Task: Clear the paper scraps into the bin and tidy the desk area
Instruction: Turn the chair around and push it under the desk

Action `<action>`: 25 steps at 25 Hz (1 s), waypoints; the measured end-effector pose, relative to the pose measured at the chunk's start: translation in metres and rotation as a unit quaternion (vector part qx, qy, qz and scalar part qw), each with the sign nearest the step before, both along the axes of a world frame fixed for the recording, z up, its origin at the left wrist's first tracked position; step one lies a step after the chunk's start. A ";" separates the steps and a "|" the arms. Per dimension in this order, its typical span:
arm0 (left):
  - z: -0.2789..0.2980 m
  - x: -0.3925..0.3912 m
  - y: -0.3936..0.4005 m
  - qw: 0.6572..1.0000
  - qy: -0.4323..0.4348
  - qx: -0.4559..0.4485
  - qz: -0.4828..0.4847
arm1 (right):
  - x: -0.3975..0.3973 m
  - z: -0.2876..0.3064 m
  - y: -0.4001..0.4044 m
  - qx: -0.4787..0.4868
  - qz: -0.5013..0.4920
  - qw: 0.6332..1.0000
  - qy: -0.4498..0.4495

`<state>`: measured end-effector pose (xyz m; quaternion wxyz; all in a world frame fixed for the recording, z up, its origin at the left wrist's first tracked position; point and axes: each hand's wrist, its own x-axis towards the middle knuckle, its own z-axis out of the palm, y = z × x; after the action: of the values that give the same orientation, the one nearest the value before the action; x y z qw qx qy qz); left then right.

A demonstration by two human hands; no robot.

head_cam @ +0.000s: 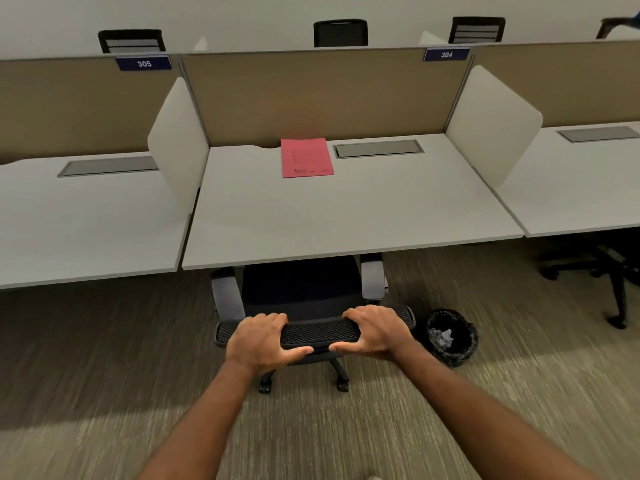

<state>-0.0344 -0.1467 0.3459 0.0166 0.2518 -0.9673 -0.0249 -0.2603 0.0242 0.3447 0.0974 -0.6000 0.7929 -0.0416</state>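
In front of the desk (346,216), the left hand (261,341) and right hand (375,332) grip the chair (317,332) backrest top, fingers curled over it, thumbs underneath. Paper scraps (441,337) lie in the bin (465,341), just right of the right hand. A pink sheet (306,157) lies on the desk

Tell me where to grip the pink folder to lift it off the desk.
Take the pink folder by its near short edge, coming in from the front over the chair. It lies flat, with the back panel behind and the cable tray lid beside it.
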 end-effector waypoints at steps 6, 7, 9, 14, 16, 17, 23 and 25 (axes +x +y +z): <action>-0.010 -0.068 -0.009 1.000 0.005 -0.006 0.026 | -0.079 -0.006 -0.017 -0.018 0.033 0.999 0.007; -0.011 -0.078 -0.011 1.000 0.009 -0.008 0.028 | -0.091 -0.007 -0.020 -0.023 0.037 0.999 0.008; -0.013 -0.096 -0.016 0.999 0.015 -0.010 0.031 | -0.111 -0.008 -0.026 -0.030 0.042 0.999 0.012; -0.016 -0.131 -0.038 0.999 0.022 -0.015 0.033 | -0.147 -0.014 -0.046 -0.043 0.042 0.998 0.011; -0.017 -0.143 -0.048 0.999 0.023 -0.017 0.031 | -0.159 -0.015 -0.056 -0.045 0.040 0.998 0.007; -0.017 -0.149 -0.053 0.999 0.025 -0.019 0.030 | -0.165 -0.014 -0.061 -0.043 0.039 0.998 0.005; -0.010 -0.187 -0.078 1.000 0.012 -0.007 0.023 | -0.198 -0.009 -0.084 -0.033 0.022 0.999 -0.001; -0.008 -0.199 -0.084 1.000 0.011 0.001 0.020 | -0.207 -0.009 -0.089 -0.033 0.014 0.999 -0.001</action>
<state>-0.2330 -0.2311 0.3376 0.0275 0.2705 -0.9619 -0.0283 -0.4678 -0.0652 0.3361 0.0788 -0.6136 0.7829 -0.0667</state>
